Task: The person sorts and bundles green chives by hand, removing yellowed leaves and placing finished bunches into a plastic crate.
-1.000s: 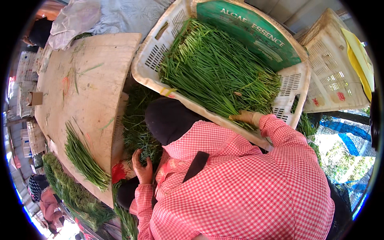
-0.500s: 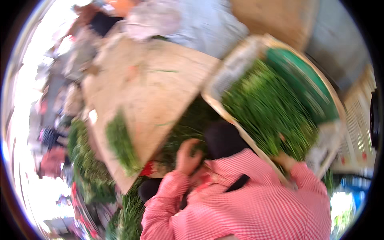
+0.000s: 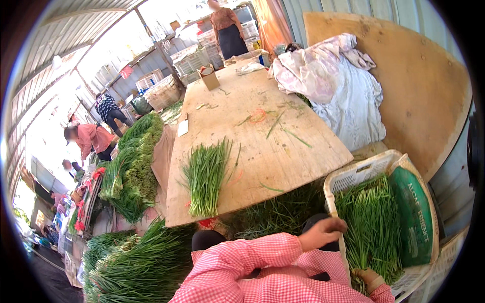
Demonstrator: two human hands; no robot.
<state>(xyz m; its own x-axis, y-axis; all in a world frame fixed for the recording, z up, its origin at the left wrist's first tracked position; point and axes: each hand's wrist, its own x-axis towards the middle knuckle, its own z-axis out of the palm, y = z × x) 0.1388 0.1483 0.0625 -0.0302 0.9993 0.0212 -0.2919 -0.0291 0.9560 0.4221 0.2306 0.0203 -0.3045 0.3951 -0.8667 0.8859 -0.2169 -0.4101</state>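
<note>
My left hand (image 3: 323, 233) reaches across to the near left rim of a white plastic crate (image 3: 331, 202). Its fingers are loosely bent and apart, with nothing seen in them. Long green chives (image 3: 366, 222) lie packed in the crate, beside a green printed sack (image 3: 415, 222) along its right wall. My right hand (image 3: 369, 279) is at the near end of the crate, fingers curled on the ends of some chives and partly hidden among them. On the wooden board (image 3: 273, 151) lies a smaller chive bunch (image 3: 207, 177), touched by neither hand.
Chive heaps (image 3: 146, 262) lie at my left, with another long pile (image 3: 134, 161) beyond. A cardboard box (image 3: 208, 78) stands at the board's far end, near a standing person (image 3: 227, 30). Pale cloth (image 3: 343, 91) covers something at the right. Other people bend over at the far left.
My view has swung, so the board's far end and the room now show. My left hand has moved right, toward the crate. My right hand stays at the crate's near end.
</note>
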